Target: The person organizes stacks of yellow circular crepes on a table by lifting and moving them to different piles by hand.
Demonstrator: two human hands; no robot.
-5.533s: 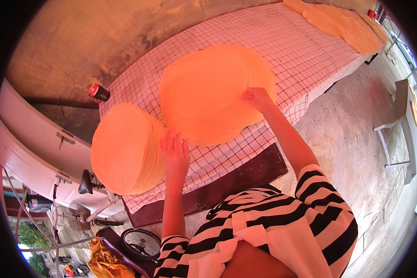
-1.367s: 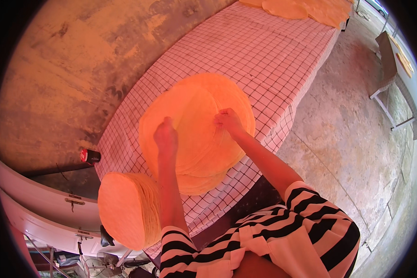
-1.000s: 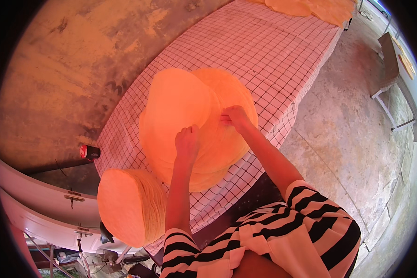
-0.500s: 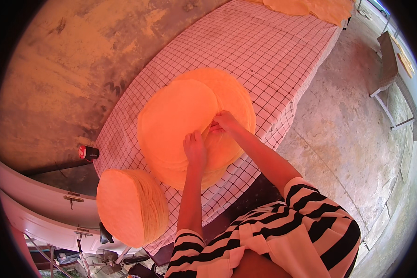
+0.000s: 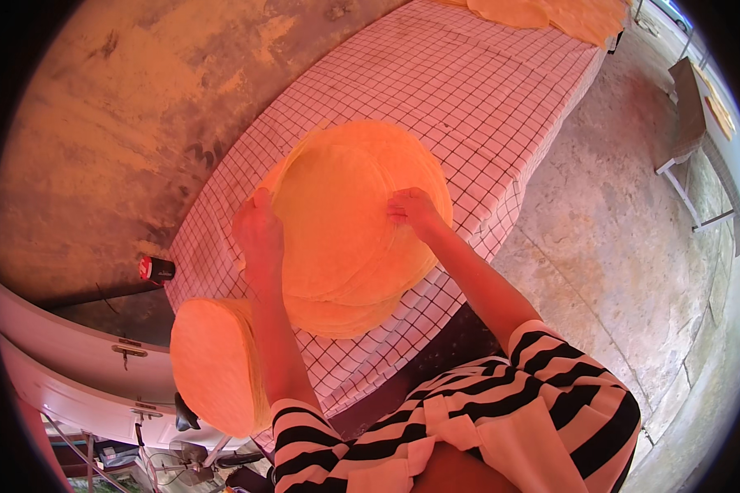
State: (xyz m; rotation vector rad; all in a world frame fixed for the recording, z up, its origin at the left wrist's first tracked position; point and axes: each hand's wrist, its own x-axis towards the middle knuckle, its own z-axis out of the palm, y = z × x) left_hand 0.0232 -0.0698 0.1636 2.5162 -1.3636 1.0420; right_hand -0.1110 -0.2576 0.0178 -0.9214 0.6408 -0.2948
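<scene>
A thin round orange sheet (image 5: 337,214) is held up over a spread of similar overlapping orange sheets (image 5: 349,308) on a red-and-white checked cloth (image 5: 469,99). My left hand (image 5: 257,230) pinches the sheet's left edge. My right hand (image 5: 411,209) pinches its right edge. A thick stack of the same round orange sheets (image 5: 214,361) sits at the near left corner of the table, below my left forearm.
A small dark can with a red band (image 5: 156,269) lies at the table's left edge by the stained wall. More orange sheets (image 5: 551,12) lie at the far end of the cloth. A small stool (image 5: 691,123) stands on the concrete floor to the right.
My hands have moved apart from the middle of the sheets to the two edges of the top sheet, which now hangs lifted between them.
</scene>
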